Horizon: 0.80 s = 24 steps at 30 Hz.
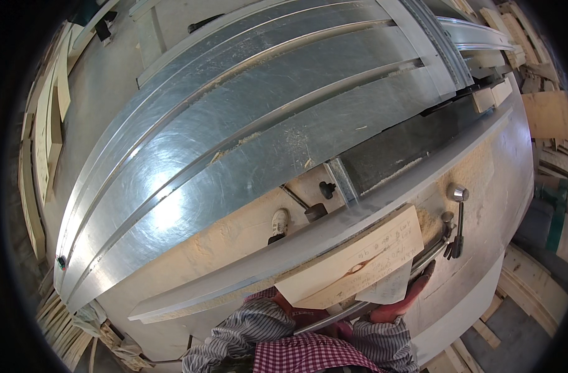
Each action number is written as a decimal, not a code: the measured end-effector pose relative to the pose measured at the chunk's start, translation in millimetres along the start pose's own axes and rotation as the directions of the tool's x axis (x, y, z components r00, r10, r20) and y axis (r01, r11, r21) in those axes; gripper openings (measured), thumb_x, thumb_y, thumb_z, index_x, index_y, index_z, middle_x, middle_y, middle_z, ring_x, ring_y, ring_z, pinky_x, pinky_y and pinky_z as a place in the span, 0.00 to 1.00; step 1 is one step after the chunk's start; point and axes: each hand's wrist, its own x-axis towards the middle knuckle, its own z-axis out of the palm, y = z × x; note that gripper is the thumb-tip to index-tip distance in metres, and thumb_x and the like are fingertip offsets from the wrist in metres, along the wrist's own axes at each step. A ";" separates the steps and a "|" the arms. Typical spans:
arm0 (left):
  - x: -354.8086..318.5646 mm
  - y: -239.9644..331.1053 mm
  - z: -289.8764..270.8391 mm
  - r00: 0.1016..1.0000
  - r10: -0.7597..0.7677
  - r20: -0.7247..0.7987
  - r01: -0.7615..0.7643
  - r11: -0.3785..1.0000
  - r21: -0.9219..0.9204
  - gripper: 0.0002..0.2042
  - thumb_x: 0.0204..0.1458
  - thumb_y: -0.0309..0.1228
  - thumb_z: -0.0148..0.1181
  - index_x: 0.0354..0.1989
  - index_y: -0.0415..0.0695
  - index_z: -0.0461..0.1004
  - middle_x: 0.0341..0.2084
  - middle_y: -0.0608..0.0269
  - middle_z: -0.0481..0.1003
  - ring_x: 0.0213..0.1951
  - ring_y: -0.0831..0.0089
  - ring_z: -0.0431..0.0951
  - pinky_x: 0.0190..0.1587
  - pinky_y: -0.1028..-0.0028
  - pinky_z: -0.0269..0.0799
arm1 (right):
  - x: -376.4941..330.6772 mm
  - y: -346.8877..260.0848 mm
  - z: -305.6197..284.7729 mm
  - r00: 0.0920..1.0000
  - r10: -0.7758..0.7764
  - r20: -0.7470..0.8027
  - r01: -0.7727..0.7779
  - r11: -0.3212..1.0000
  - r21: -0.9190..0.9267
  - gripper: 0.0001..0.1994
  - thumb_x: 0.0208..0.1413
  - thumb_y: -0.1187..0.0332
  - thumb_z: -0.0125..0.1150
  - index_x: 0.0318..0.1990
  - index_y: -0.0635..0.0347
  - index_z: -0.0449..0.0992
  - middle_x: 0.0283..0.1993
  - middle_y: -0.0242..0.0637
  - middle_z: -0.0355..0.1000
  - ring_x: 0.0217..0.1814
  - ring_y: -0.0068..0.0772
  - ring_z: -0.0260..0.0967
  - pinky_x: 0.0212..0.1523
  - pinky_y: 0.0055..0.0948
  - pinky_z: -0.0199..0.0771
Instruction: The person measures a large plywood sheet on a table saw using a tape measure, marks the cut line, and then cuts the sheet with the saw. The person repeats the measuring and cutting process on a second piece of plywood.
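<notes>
A pale wooden board point(334, 283) with a dark knot and handwriting lies tilted against the long grey fence point(234, 276), just in front of me. Below its right end a second pale sheet or board point(388, 287) sticks out. My right hand point(401, 304), in a red glove, reaches along the metal rail beside these pieces, fingers stretched out and nothing visible in them. Only a little of my left hand point(284, 304) shows, red-gloved, at the board's lower left edge; the board hides its fingers, so its grip cannot be seen.
A large slotted metal machine table point(259, 99) spreads out beyond the fence. A silver knob point(457, 192) and a black-handled lever point(458, 239) stand on the right. Sawdust lies around them. A shoe point(279, 221) shows below the gap. Stacked timber point(536, 286) lines the right side.
</notes>
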 end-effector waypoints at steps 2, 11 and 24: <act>-0.7 0.1 -0.7 1.000 0.000 0.001 0.000 1.000 0.005 0.27 0.43 0.41 0.60 0.53 0.44 0.69 0.53 0.51 0.68 0.58 0.55 0.65 0.59 0.60 0.60 | -2.0 -2.6 5.1 0.995 0.015 0.103 -0.015 1.000 0.008 0.27 0.65 0.54 0.36 0.68 0.55 0.47 0.69 0.36 0.50 0.68 0.36 0.50 0.65 0.36 0.55; -1.8 -1.0 -1.8 1.000 -0.004 0.000 0.004 1.000 0.005 0.27 0.43 0.41 0.60 0.53 0.44 0.69 0.52 0.51 0.69 0.57 0.56 0.65 0.59 0.60 0.60 | -9.3 0.5 9.1 0.981 -0.066 0.184 0.072 0.997 -0.026 0.31 0.63 0.49 0.38 0.68 0.56 0.47 0.68 0.39 0.51 0.67 0.37 0.53 0.64 0.36 0.57; -2.1 -2.4 0.3 1.000 0.001 0.000 -0.001 1.000 -0.002 0.26 0.43 0.41 0.60 0.52 0.44 0.69 0.52 0.51 0.69 0.57 0.56 0.66 0.59 0.60 0.61 | -9.7 -0.3 10.3 0.988 -0.047 0.149 0.056 0.997 -0.053 0.31 0.62 0.48 0.39 0.68 0.54 0.48 0.68 0.39 0.52 0.67 0.38 0.53 0.65 0.37 0.57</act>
